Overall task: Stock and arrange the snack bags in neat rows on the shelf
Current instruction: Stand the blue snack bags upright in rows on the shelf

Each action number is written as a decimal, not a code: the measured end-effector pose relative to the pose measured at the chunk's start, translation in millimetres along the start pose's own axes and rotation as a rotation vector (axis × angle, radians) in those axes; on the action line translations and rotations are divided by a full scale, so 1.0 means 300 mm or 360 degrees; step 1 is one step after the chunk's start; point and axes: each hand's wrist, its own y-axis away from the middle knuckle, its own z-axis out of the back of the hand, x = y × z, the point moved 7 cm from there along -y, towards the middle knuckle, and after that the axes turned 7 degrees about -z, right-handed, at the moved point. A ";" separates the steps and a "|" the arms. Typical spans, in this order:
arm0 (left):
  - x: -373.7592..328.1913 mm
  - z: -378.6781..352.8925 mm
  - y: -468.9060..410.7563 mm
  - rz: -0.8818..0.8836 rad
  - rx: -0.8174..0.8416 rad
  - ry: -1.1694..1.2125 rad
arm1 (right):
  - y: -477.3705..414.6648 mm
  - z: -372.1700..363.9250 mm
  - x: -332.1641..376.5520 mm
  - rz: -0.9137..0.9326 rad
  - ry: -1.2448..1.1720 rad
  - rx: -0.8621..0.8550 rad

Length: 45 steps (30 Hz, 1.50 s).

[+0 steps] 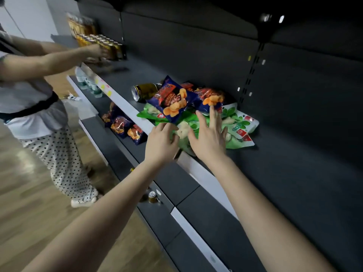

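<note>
on the shelf (275,173), left hand (161,142) and right hand (209,136), grip open and empty, touch snack bags (173,99), probably light, slippery; pinch sealed edges.

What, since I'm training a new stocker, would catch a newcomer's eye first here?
A jumbled heap of blue snack bags over green snack bags sits at the front of the shelf, with the left hand and right hand reaching onto it. A gold can lies on its side behind the heap, and at far left another person handles rows of cans.
</note>
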 end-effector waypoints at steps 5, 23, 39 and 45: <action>0.105 0.067 -0.077 -0.0144 -0.0116 -0.0025 | -0.104 -0.056 0.128 0.0041 -0.0025 -0.0105; 0.504 0.007 -0.522 -0.0142 0.0280 0.0065 | -0.635 -0.357 0.282 -0.0246 0.0574 0.0302; 0.199 -0.149 -0.472 -0.0496 0.0544 0.0142 | -0.484 -0.207 0.051 -0.0586 0.0438 0.0194; 0.060 -0.122 -0.421 -0.0541 0.0416 0.0363 | -0.378 -0.085 -0.025 -0.0587 0.0266 -0.0169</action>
